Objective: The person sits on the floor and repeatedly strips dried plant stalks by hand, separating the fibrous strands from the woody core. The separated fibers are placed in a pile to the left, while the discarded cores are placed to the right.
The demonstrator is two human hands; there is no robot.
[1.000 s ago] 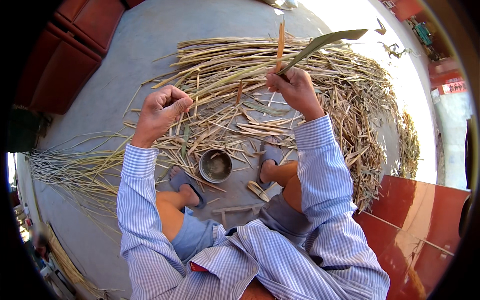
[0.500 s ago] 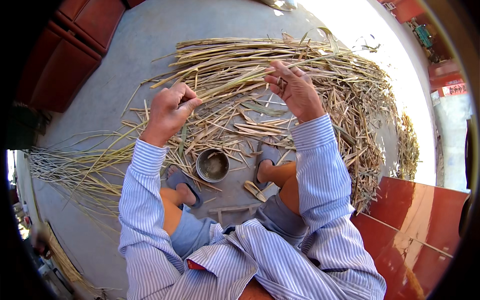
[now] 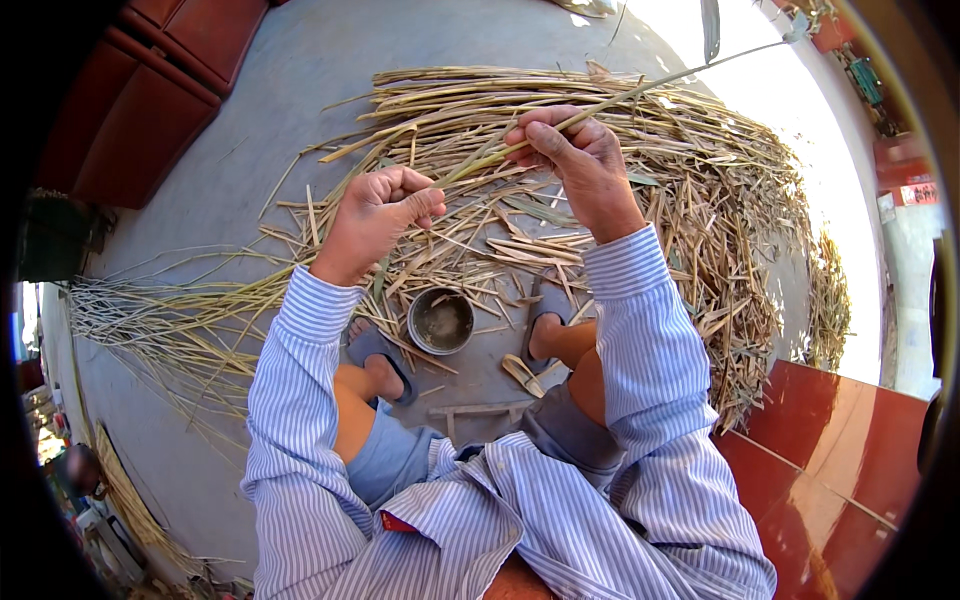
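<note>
A long green-yellow reed stalk [image 3: 650, 87] runs up to the right between my hands, with narrow leaves toward its far end. My left hand [image 3: 372, 225] pinches its lower end between thumb and fingers. Farther along, my right hand [image 3: 592, 180] grips the same stalk, thumb pressed over it. Beneath and beyond both hands lies a heap of cut dry stalks [image 3: 450, 88]. Scraps of dry husk [image 3: 715, 270] spread around the right side. Between my feet, a round metal bowl [image 3: 411, 325] stands on the floor, with something dull inside that I cannot make out.
Thin greenish stems [image 3: 185, 312] fan out at the left. Near my right foot is a small split wooden piece [image 3: 521, 377]. A low wooden frame [image 3: 482, 409] shows between my legs. Red panels [image 3: 850, 440] flank me at right; dark red furniture [image 3: 150, 115] stands far left.
My left hand has shifted right. The right-hand fingers have closed more firmly around the stalk, and its leafy end now reaches farther up and to the right.
</note>
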